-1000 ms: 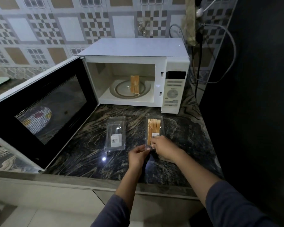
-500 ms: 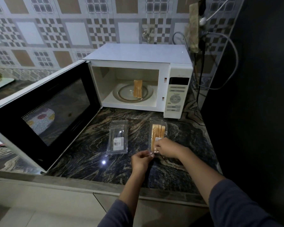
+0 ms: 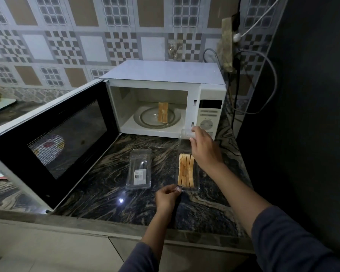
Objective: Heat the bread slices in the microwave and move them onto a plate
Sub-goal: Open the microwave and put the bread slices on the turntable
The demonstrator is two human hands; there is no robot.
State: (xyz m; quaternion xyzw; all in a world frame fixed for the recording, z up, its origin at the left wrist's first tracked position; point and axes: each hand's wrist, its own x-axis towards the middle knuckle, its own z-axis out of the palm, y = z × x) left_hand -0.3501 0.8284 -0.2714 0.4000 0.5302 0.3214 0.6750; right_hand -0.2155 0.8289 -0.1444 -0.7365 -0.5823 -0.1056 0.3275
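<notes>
Bread slices (image 3: 185,171) stand on edge in a clear pack (image 3: 197,180) on the counter (image 3: 106,183), just before the open microwave (image 3: 165,73), where two more slices (image 3: 163,114) sit on the glass tray (image 3: 147,118). The left hand (image 3: 166,196) pinches the pack's near corner; the right hand (image 3: 204,148) grips its raised lid (image 3: 185,137). They look light, soft and crumbly: lift by the crusts, without squeezing.

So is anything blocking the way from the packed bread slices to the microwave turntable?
The microwave door is wide open. Only the clear lid of the packet, lifted by the right hand, rises between the packed slices and the opening. On the turntable two slices already stand.
</notes>
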